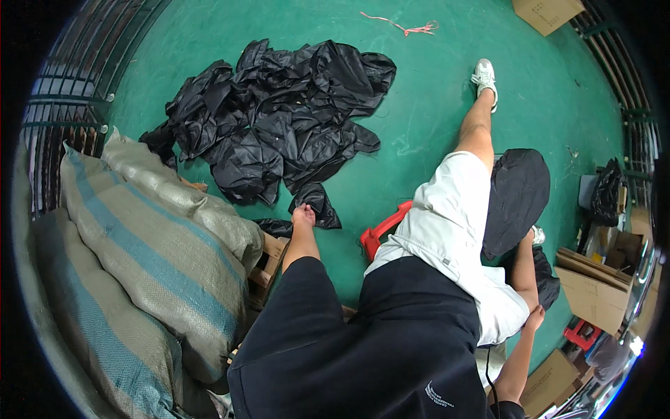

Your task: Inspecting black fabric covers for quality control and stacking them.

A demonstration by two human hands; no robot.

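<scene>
My left hand [303, 215] is closed on a corner of black fabric [317, 202], at the near edge of a large crumpled heap of black sheets [279, 119] on the floor. The material looks thin and slightly shiny. My right hand [535, 318] rests against my bent right leg beside the knee; its fingers are mostly hidden. Close to it lies a dark bundle [546, 279]. A rounded, flat black cloth piece [518, 199] lies between my legs.
Stuffed woven sacks [150, 258] with blue stripes stand at the left. A red plastic stool [384, 227] is partly under me. Cardboard boxes [593, 297] and a black bag [608, 192] stand at the right. Pink string [419, 28] lies on the green floor. Metal racks [66, 87] line the edges.
</scene>
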